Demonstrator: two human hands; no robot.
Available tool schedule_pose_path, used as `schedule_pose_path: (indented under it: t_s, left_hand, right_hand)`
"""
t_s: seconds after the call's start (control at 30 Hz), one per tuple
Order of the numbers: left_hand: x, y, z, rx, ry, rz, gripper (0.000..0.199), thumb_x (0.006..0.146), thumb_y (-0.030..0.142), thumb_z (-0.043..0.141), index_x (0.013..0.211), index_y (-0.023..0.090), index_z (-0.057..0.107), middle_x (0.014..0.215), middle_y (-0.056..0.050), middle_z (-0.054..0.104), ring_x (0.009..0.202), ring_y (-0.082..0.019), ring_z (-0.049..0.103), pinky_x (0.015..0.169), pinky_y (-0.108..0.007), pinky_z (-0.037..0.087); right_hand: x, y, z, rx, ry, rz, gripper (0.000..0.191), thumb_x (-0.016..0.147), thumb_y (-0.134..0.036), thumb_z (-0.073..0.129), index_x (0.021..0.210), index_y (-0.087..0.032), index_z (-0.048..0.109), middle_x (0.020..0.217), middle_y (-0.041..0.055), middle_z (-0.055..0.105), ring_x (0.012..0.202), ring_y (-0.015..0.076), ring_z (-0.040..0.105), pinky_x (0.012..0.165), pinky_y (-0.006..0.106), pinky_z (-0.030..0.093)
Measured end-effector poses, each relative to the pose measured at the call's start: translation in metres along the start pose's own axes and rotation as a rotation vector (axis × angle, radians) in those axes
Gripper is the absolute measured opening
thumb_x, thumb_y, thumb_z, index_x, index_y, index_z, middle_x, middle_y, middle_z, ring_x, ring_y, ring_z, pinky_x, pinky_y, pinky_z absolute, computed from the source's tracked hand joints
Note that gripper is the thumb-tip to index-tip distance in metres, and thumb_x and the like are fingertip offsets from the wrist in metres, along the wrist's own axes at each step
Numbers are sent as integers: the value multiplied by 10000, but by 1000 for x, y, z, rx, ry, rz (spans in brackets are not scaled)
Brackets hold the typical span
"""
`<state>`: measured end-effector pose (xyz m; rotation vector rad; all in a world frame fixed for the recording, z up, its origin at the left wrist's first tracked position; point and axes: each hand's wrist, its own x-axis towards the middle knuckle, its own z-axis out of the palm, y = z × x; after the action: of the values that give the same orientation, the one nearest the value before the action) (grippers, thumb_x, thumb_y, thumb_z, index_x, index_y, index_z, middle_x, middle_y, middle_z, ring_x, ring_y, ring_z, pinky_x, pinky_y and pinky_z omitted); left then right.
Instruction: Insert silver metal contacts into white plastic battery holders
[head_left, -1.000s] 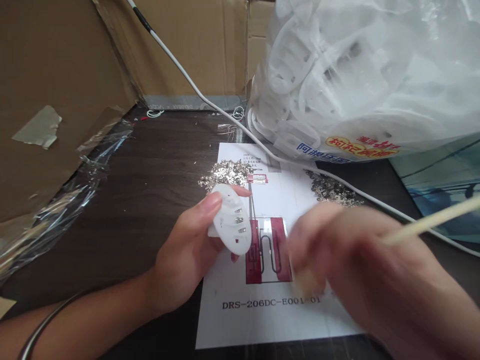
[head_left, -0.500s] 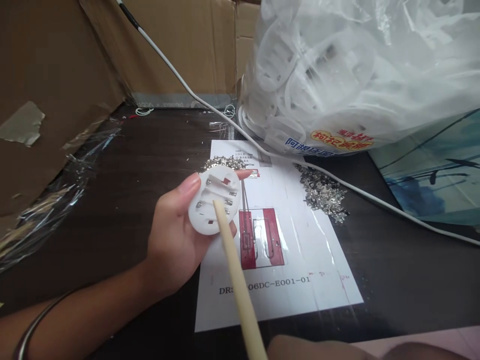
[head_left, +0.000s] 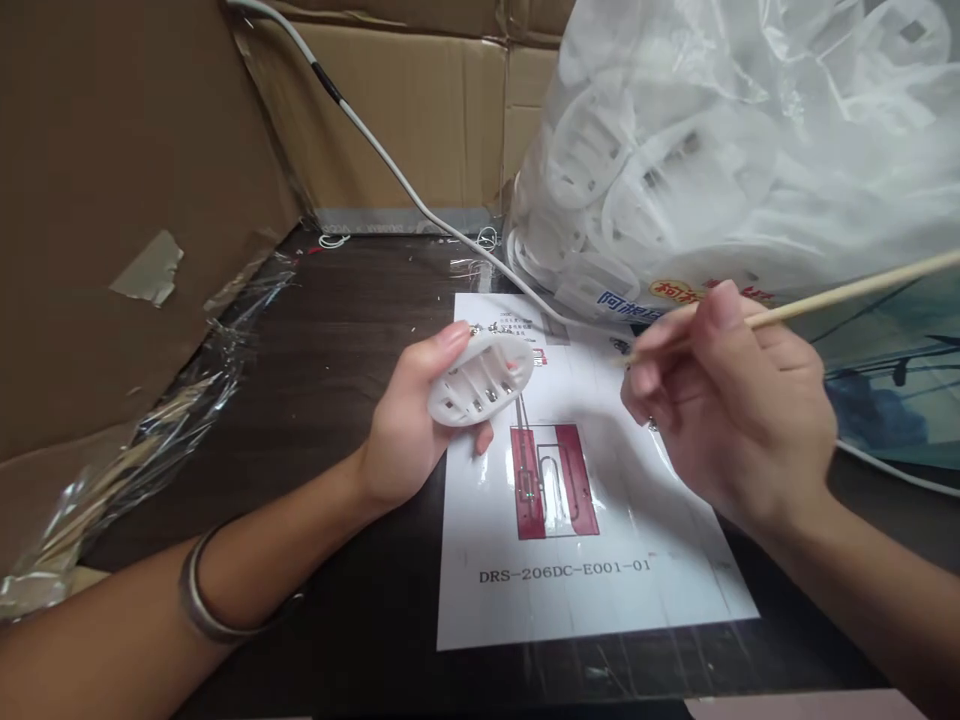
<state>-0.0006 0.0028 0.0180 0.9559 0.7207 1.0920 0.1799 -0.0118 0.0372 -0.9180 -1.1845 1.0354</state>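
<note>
A white oval plastic battery case (head_left: 456, 412) is in my left hand (head_left: 409, 430), gripped by its edge between thumb and fingers. Its slotted inside faces up, with small metal contacts seated in some slots. My right hand (head_left: 742, 420) holds a pale wooden chopstick (head_left: 855, 297), which points up to the right. That hand is over the right-hand pile of metal contacts (head_left: 621, 346), covering most of it. Whether its fingertips also pinch a contact is not clear. More metal contacts (head_left: 493, 328) show behind the case.
A printed sheet (head_left: 600, 600) with a wiring drawing lies on the dark table (head_left: 337, 300). A clear bag (head_left: 675, 180) of white cases stands at the back right. One white cable (head_left: 397, 175) crosses in front of it. Cardboard walls (head_left: 397, 120) enclose the back and left.
My right hand has moved up and right from the bottom edge to the right-hand pile, taking the chopstick off the case. In my left hand the case has tilted.
</note>
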Motion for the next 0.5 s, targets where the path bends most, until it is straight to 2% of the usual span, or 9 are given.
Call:
schedule_pose_path:
  t_s: [0.1,0.2,0.27,0.33,0.43,0.5]
  left_hand:
    - [2,-3,-5,21,-40,-24,353,829,454,535,701,141,636,720,-72,641,478,-128,509,347,-222,387]
    - [1,-8,-10,57,-82,-121,506,866,591,433,703,143,603,554,-14,514,361,-89,403,318,-216,312]
    - [-2,-12,-13,80,-145,-198,595,877,677,351,659,161,554,475,18,417,346,-79,365,336,-209,301]
    - [-5,-15,-17,110,-227,-219,627,876,718,324,652,168,528,475,17,417,384,-81,397,379,-202,345]
    - [-10,-17,-20,105,-302,-223,567,852,726,415,808,175,539,566,16,515,432,-76,453,395,-176,378]
    - [-11,-16,-20,74,-337,-279,541,812,708,524,974,191,509,625,19,562,456,-84,488,356,-148,369]
  right_hand:
    - [-1,29,-3,-38,103,-127,186,958,-342,568,903,-236,711,742,0,712,448,97,516,410,259,378]
    - [-9,45,2,-176,73,-212,178,973,-288,536,1020,-221,695,832,11,734,473,90,533,443,256,425]
    - [-14,47,5,-223,57,-206,186,973,-285,531,1042,-214,689,854,19,735,473,81,542,452,251,448]
    - [-17,46,5,-210,62,-126,202,982,-309,519,1042,-216,688,691,-7,705,405,70,506,389,222,405]
    - [-20,42,0,-188,79,-8,231,991,-359,507,1048,-239,696,373,-85,456,281,56,349,304,197,233]
    - [-22,41,-5,-199,70,33,241,986,-389,511,1063,-263,702,358,-98,342,296,54,283,328,208,198]
